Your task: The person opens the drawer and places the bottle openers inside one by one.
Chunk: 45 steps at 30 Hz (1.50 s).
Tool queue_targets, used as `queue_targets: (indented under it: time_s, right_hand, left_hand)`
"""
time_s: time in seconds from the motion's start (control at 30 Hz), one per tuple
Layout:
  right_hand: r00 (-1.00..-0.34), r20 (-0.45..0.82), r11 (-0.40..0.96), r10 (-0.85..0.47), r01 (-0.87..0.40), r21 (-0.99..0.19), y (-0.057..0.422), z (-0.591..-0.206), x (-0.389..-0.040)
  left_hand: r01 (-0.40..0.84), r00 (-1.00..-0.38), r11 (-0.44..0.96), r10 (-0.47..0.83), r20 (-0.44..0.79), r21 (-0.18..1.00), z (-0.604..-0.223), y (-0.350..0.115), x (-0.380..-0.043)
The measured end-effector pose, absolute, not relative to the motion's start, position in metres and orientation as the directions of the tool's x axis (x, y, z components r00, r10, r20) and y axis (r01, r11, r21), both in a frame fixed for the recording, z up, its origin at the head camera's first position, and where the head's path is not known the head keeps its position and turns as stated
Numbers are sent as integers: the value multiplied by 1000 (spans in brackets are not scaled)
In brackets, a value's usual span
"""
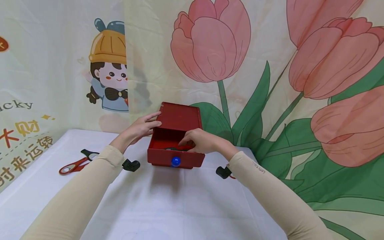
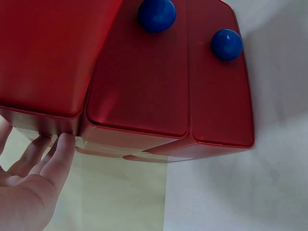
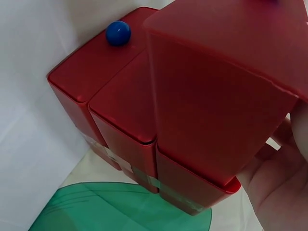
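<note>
A red drawer unit (image 1: 180, 116) with blue ball knobs stands on the table, its top drawer (image 1: 162, 156) pulled out. My left hand (image 1: 139, 129) lies along the left side of the unit near its top, fingers extended; the left wrist view shows the fingertips (image 2: 66, 139) at the wall of the red unit. My right hand (image 1: 199, 140) reaches over the drawer's right wall, its bent fingers down inside. A dark thin item (image 1: 171, 148) shows on the drawer floor. I cannot tell whether the right fingers hold anything. Two lower drawers (image 2: 221, 96) are closed.
On the left of the white table (image 1: 180, 206) lies a red-and-black tool with looped ends (image 1: 73, 167), partly behind the left sleeve. Small black devices (image 1: 131, 165) show beside both wrists. A curtain with printed tulips (image 1: 213, 46) hangs close behind the unit.
</note>
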State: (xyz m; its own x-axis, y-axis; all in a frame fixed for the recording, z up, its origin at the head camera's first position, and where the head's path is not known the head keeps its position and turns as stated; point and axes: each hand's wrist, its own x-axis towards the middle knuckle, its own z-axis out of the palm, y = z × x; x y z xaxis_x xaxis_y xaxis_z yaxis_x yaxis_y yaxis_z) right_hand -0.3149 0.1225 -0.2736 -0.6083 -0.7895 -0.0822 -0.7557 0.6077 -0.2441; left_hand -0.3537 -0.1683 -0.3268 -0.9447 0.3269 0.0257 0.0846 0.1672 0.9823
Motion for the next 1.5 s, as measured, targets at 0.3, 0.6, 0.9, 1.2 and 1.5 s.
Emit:
queue_targets:
  time_s: [0.3,0.6,0.9,1.2,1.5]
  right_hand:
    - [-570,-7,552,-822,-793,-258,135,-264,-312]
    - [-619,105,584,-778,-775,-241,159,-253,-307]
    - [-676,177,632,-715,-734,-250,183,-252,-305]
    - [-755,247,690,-607,-655,-307,200,-269,-299]
    - [-845,238,729,-478,-534,-428,216,-294,-290]
  left_hand:
    - [78,-944,160,329,22,984,-327,-168,-354]
    - [74,-945,159,327,18,985,-328,-169,-354]
    - [70,-947,156,322,16,985,-328,-172,-352]
    - [75,-946,152,325,22,986,-328,-171,-353]
    - [78,-942,153,336,23,985,-326,-169,-353]
